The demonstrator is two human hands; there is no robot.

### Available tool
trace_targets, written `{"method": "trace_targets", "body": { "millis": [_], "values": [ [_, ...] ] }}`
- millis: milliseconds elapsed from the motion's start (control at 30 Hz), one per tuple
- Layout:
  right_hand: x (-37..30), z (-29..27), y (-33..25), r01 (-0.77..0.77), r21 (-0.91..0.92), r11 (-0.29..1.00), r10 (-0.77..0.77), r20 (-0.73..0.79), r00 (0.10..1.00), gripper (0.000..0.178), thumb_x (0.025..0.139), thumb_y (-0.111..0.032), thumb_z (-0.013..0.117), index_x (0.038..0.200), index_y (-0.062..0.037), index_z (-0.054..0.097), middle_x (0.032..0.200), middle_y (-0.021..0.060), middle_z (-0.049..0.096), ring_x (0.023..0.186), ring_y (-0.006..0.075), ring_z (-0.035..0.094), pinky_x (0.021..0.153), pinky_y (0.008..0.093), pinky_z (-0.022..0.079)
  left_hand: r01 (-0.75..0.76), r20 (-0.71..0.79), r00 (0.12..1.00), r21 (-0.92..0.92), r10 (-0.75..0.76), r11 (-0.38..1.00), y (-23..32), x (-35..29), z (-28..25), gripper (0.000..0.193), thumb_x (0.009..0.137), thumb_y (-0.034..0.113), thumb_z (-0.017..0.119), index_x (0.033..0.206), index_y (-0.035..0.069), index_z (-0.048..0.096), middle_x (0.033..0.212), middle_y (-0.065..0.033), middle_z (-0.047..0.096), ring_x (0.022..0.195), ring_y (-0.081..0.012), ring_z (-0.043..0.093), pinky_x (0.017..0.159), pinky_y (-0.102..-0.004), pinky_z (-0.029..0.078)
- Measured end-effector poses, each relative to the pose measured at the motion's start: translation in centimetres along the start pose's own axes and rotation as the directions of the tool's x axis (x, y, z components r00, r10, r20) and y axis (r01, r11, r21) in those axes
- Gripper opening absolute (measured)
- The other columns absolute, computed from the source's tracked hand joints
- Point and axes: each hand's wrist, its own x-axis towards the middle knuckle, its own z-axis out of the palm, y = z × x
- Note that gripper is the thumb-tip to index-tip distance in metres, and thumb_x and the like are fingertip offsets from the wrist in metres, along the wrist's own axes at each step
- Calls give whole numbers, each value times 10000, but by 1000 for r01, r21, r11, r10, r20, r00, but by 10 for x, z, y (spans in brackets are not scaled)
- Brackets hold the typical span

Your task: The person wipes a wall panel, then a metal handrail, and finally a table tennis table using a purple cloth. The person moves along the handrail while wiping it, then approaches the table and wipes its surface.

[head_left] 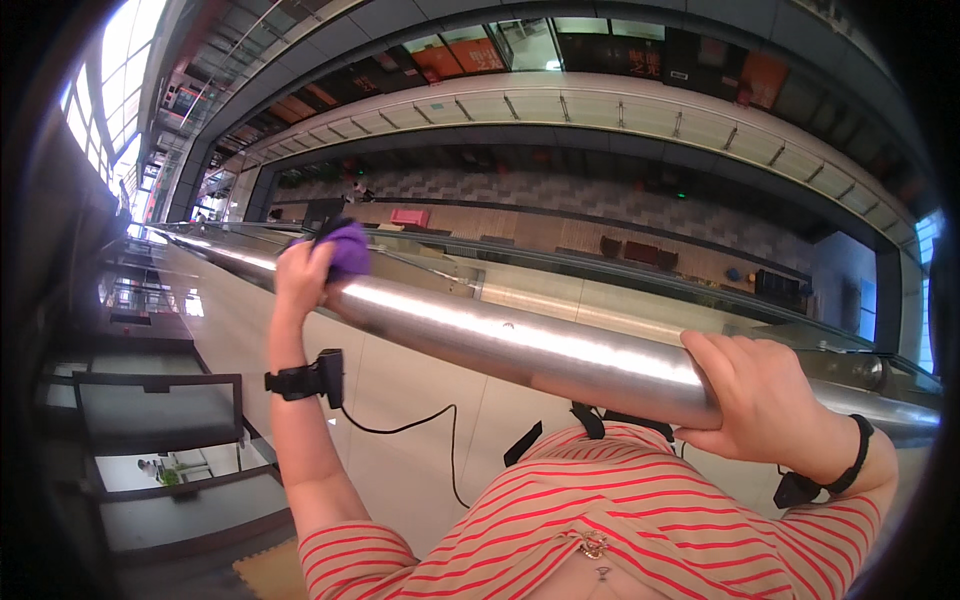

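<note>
Left hand [303, 277] clenched on a purple cloth [349, 250] at the far edge of the steel rail [520, 335]; both blurred, so I cannot tell how far the cloth wraps. Right hand [755, 395] grasps the same rail, fingers over the top, thumb on the near side. On my feed, the rail slants past the striped shirt [600, 490]. Cable [454, 440] hangs from the black box [332, 377] at the left wrist.
</note>
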Motion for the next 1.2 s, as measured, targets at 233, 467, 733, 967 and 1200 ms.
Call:
{"method": "trace_targets", "body": {
  "millis": [233, 467, 733, 967, 1200],
  "values": [
    [-4, 4, -2, -22, -8, 1000, 22, 17, 1000, 775, 598, -360, 853, 1184, 2, 496, 921, 138, 620, 794, 324, 638, 669, 394, 510, -672, 35, 738, -50, 674, 738, 165, -2, -3, 205, 737, 305, 638, 704, 104, 611, 648, -161, 581, 584, -368, 567, 574, -466, 457],
    [-9, 9, -2, -14, -23, 1000, 13, -14, 1000, 733, 631, -373, 844, 1165, -16, 491, 882, 132, 616, 771, 322, 640, 666, 397, 506, -608, -418, 780, -325, 466, 725, 285, -74, 15, 404, 710, 274, 601, 1040, 61, 696, 1040, -115, 673, 935, -321, 641, 854, -422, 465],
    [-9, 11, -5, -2, -11, 1000, 1, -38, 999, 750, 622, -355, 853, 1188, -23, 490, 882, 138, 616, 769, 327, 639, 660, 401, 503, -447, -595, 701, 61, 392, 892, 228, -110, 59, 396, 907, 418, 541, 1259, 261, 632, 1348, -9, 562, 1303, -227, 460, 1159, -435, 210],
    [-12, 14, -3, -5, -21, 1000, 4, -34, 999, 753, 621, -358, 854, 1193, -33, 487, 872, 138, 613, 764, 328, 637, 655, 401, 501, -232, -648, 762, -245, 20, 941, 158, -106, 67, 472, 879, 202, 503, 1279, -49, 496, 1375, -226, 482, 1314, -399, 393, 1156, -523, 155],
    [-12, 14, -5, -7, -45, 999, 6, -21, 1000, 758, 632, -379, 848, 1196, -35, 475, 878, 142, 619, 782, 327, 645, 658, 405, 503, -74, -687, 723, -187, -76, 980, 71, -71, 59, 432, 926, 258, 524, 1255, -22, 545, 1264, -197, 563, 1231, -406, 459, 1148, -487, 198]
  ]
}}
